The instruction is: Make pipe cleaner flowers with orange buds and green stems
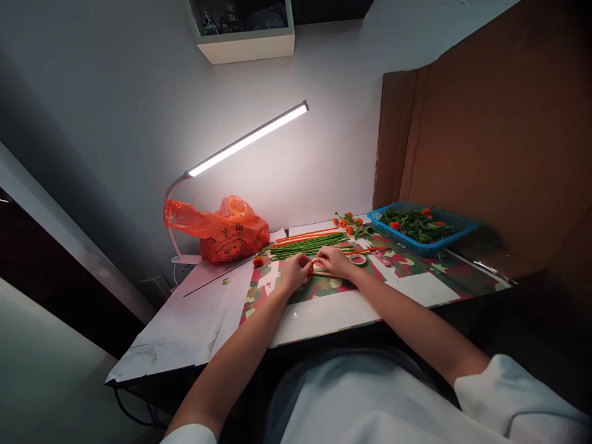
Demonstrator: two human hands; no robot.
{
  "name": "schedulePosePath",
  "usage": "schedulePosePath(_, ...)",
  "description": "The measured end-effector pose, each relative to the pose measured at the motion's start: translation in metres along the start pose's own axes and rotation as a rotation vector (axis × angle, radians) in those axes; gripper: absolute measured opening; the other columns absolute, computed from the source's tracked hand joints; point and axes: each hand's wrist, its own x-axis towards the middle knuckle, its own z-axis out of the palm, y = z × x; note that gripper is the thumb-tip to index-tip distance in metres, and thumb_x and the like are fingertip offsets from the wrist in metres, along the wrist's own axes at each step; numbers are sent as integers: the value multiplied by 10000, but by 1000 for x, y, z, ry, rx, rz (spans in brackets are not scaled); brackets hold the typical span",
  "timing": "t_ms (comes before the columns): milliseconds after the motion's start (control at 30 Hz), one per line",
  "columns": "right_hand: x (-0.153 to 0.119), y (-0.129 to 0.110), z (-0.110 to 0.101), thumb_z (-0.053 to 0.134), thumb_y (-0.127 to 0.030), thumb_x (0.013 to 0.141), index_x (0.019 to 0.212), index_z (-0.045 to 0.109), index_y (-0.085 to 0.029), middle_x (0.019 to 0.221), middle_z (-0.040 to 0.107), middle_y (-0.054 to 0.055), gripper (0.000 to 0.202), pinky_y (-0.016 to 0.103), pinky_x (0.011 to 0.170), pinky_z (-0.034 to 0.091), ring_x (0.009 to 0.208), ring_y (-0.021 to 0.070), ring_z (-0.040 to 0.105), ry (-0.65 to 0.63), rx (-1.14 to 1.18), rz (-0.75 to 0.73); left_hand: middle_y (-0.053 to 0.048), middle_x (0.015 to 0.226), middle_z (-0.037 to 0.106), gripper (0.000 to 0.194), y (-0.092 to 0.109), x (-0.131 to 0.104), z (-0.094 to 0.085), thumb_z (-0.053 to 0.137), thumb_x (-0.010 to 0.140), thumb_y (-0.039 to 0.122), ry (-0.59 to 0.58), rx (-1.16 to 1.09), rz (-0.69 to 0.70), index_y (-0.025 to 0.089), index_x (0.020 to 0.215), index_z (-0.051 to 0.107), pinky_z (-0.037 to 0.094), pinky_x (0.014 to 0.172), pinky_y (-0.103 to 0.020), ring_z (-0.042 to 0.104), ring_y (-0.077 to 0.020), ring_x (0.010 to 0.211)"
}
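Observation:
My left hand (296, 271) and my right hand (333, 261) meet over the patterned mat (324, 290), fingertips pinched around a small orange piece (314, 264). What exactly it is cannot be made out. A pale stick (327, 275) lies just below the fingers. Beyond my hands is a bundle of long green stems (305, 245), with orange strips (309, 235) behind it. Right of my right hand are a roll of tape (357, 259) and a pink cutter (383, 258). Orange flowers (348, 223) lie at the back.
An orange plastic bag (231, 233) stands at the back left beside a lit desk lamp (250, 140). A blue basket (428, 246) of leaves and orange flowers is at the right, before a cardboard sheet (485, 123). One orange flower head (258, 262) lies left of the stems.

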Motion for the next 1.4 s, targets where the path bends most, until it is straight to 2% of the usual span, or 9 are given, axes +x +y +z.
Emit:
schedulePosePath(133,1,3,3,524,-139,825,712,593,-162,712,598,22,134,250,616,339,657,133,502,22,24,16,-36,701,695,128,0,1,0,594,766,264,6,25,5,178,717,675,418,619,-262,612,-159,634)
schedulePosePath(433,1,5,5,531,-138,819,696,576,-162,686,584,16,133,237,591,337,637,127,494,47,29,35,-31,723,707,128,7,-1,-2,641,773,282,97,121,5,178,720,693,420,645,-252,619,-148,662)
schedulePosePath(700,2,8,7,512,-140,821,658,559,-164,675,576,15,171,238,588,338,639,130,484,41,66,45,-32,738,720,202,5,-2,-1,588,817,329,55,207,-4,196,753,726,406,645,-259,620,-153,664)
schedulePosePath(800,3,9,8,502,-142,823,661,559,-162,682,580,16,172,236,591,341,645,130,485,38,86,52,-37,751,722,191,5,-2,1,614,788,340,38,214,6,188,776,728,411,666,-262,629,-162,691)
schedulePosePath(1133,3,8,8,505,-130,814,668,566,-161,689,584,14,161,235,591,349,644,129,492,36,100,69,-34,737,697,148,6,-3,5,556,753,198,-23,225,13,180,769,702,394,641,-258,600,-159,683)
schedulePosePath(1233,4,8,6,509,-132,815,690,582,-161,690,588,15,148,235,591,350,646,129,501,35,95,50,-26,723,681,138,3,-1,6,535,742,188,-43,173,29,177,731,672,393,631,-252,585,-151,663)
schedulePosePath(1400,4,10,3,521,-144,820,722,608,-162,697,598,17,132,237,594,349,654,132,509,12,65,65,23,605,607,157,-8,2,7,482,773,226,-186,-28,35,182,719,622,378,544,-225,511,-109,519)
